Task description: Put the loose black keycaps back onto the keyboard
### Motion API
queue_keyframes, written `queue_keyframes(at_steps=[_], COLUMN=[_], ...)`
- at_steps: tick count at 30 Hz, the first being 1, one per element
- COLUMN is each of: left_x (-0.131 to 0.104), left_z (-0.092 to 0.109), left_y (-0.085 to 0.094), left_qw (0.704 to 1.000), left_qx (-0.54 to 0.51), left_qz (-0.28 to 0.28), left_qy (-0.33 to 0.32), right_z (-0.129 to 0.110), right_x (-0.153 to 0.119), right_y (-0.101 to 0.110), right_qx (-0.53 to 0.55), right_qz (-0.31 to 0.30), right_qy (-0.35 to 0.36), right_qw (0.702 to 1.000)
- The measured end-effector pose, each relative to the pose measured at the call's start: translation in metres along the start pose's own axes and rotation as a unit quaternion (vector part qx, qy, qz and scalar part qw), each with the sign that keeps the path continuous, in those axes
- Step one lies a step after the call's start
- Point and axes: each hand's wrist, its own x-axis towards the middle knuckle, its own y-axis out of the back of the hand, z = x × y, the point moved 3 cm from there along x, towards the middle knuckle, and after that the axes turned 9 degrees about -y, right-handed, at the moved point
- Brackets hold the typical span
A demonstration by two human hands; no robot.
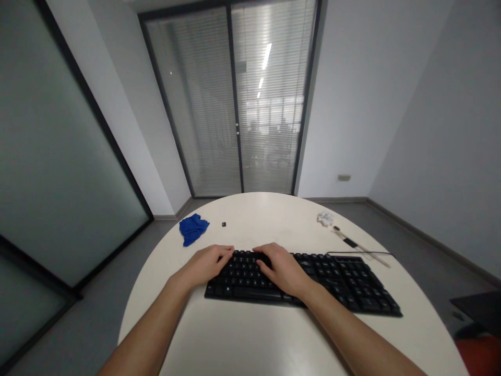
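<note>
A black keyboard (250, 293) lies flat on the round white table (242, 334). My left hand (209, 266) rests over its upper left corner, fingers stretched toward the far edge and thumb a little apart. Over the middle keys lies my right hand (284, 269), its fingers reaching the top row and its thumb spread toward the left. Both hands look open; the undersides of the fingers are hidden. Beyond the left hand sits a small black square piece (224, 224), too small to name surely. A crumpled blue cloth (193, 228) is to its left.
At the far right of the table lie a crumpled white wad (325, 218) and a thin long-handled brush (362, 246) with a dark band. The keyboard's cable (376, 253) runs off the right edge. Glass doors with blinds (270, 130) stand behind the table.
</note>
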Motion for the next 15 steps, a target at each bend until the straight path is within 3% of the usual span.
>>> queue_keyframes(at_steps=[3,10,15], left_x=[0.001,0.003,0.010], left_z=[-0.001,0.001,-0.028], left_y=[0.000,-0.004,-0.008], left_qw=[1.000,0.998,0.989], left_qx=[-0.002,0.015,-0.047], left_qz=[-0.001,0.069,0.141], left_qy=[0.003,-0.005,0.018], right_z=[0.000,0.000,0.001], right_x=[0.000,0.000,0.000], right_y=[0.000,0.000,0.000], right_qx=[-0.001,-0.001,-0.001], right_qz=[-0.002,0.001,-0.001], right_qy=[0.000,0.000,-0.004], right_qw=[1.000,1.000,1.000])
